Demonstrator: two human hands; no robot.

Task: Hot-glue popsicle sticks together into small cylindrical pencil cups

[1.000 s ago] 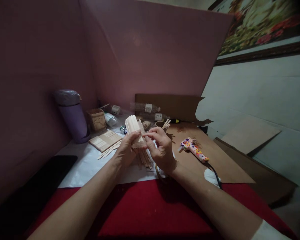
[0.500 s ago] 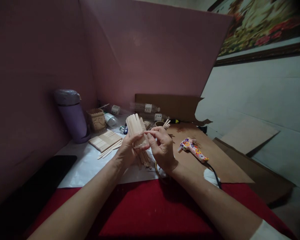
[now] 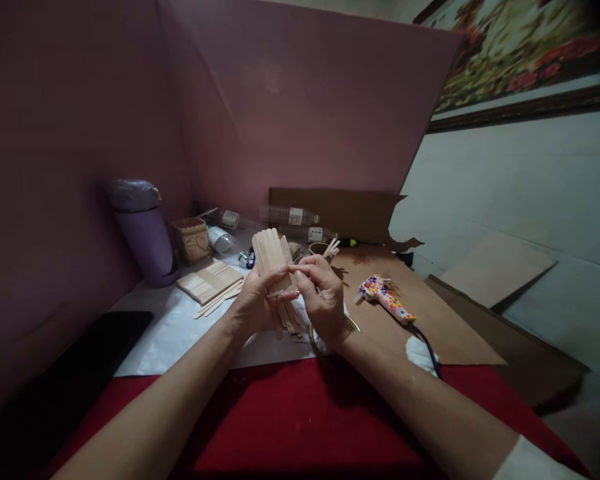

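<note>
My left hand (image 3: 253, 301) grips a panel of glued pale wooden craft sticks (image 3: 271, 257) and holds it upright above the white sheet (image 3: 165, 333). My right hand (image 3: 320, 293) pinches the panel's lower right edge with thumb and forefinger. Loose craft sticks (image 3: 290, 319) lie on the sheet just below both hands. A second flat panel of sticks (image 3: 209, 280) rests to the left.
A flower-patterned glue gun (image 3: 386, 299) with a black cord lies on brown cardboard (image 3: 430, 320) to the right. A purple tumbler (image 3: 145, 230), a small woven basket (image 3: 193, 239), plastic bottles (image 3: 293, 216) and a cup of sticks (image 3: 325, 248) stand at the back. Red cloth (image 3: 300, 420) covers the near edge.
The stick panel has turned from tilted and curved-looking to flatter and upright facing me. My right fingers shifted slightly along its edge. Both hands stay in the same spot.
</note>
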